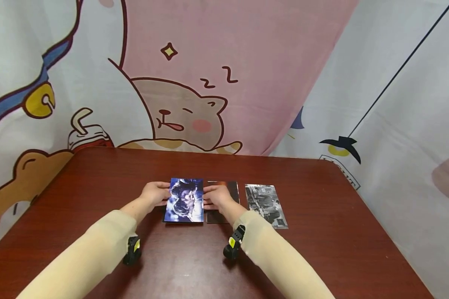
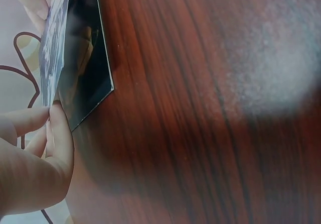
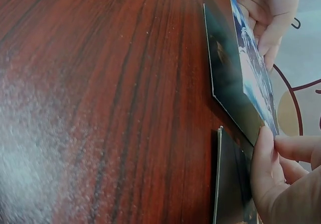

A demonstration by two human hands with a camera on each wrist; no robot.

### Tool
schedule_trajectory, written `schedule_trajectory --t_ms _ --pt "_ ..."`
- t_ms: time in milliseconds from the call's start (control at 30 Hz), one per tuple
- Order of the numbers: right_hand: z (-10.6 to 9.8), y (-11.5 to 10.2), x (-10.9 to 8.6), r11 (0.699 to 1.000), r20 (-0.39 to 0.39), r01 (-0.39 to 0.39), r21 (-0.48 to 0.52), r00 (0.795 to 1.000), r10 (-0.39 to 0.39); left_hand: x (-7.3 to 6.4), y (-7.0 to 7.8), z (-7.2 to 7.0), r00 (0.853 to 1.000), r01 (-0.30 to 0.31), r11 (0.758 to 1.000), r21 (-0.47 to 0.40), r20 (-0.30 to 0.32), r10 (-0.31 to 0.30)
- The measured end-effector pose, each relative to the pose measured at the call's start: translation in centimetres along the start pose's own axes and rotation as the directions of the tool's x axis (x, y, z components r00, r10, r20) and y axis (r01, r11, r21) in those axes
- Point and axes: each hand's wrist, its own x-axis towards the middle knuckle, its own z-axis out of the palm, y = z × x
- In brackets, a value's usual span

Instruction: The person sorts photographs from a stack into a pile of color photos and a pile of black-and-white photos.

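Observation:
Between my two hands is a blue-purple picture card [image 1: 185,203], raised a little above the table. My left hand [image 1: 155,194] pinches its left edge between thumb and fingers, while my right hand [image 1: 218,196] pinches the right edge. In both wrist views a dark picture card [image 2: 93,68] lies on the table beneath the held one, with a gap between them. Beside it, partly covered by my right hand and forearm, is another dark card [image 3: 229,179]. Farther right lies a black-and-white picture card [image 1: 265,202], its lower left corner hidden by the right sleeve.
The cards are on a reddish-brown wood-grain table [image 1: 321,249] with a glossy surface. Behind it hangs a cloth [image 1: 284,54] printed with cartoon animals. A black wrist device [image 1: 132,250] sits at the left cuff, and another [image 1: 233,245] at the right.

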Motion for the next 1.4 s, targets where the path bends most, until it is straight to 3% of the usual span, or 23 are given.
schedule_trajectory --t_ms 267,467,600,767,967,1333,1400 --pt "0.2 0.0 0.0 1.000 -0.014 -0.007 -0.023 1.000 0.006 0.0 0.0 0.1 1.000 -0.001 1.000 0.025 0.003 0.001" --pt "0.3 0.0 0.0 0.999 -0.014 0.007 -0.049 1.000 -0.008 -0.3 0.3 0.0 0.999 0.020 0.998 0.060 -0.032 -0.018" --pt "0.0 -0.2 -0.1 0.998 -0.020 0.028 -0.051 0.999 -0.029 -0.2 0.5 -0.1 0.998 0.016 0.999 0.045 -0.054 -0.013" --pt "-0.8 -0.3 -0.1 0.998 -0.043 0.026 -0.056 0.999 -0.028 -0.3 0.7 0.1 0.999 -0.005 1.000 0.015 -0.040 0.005" --pt "-2.4 -0.3 -0.3 0.999 -0.043 0.021 -0.044 0.999 -0.023 -0.3 1.3 1.6 0.999 -0.024 0.999 -0.035 -0.025 0.023" --pt "-6.4 -0.3 -0.7 0.998 -0.077 0.002 -0.067 0.997 -0.007 0.0 2.9 5.1 0.997 -0.028 0.994 -0.101 0.064 0.034" --pt "-7.1 -0.2 -0.7 0.998 -0.086 0.000 -0.069 0.996 -0.006 0.9 2.4 5.7 0.996 -0.028 0.994 -0.108 0.081 0.037"
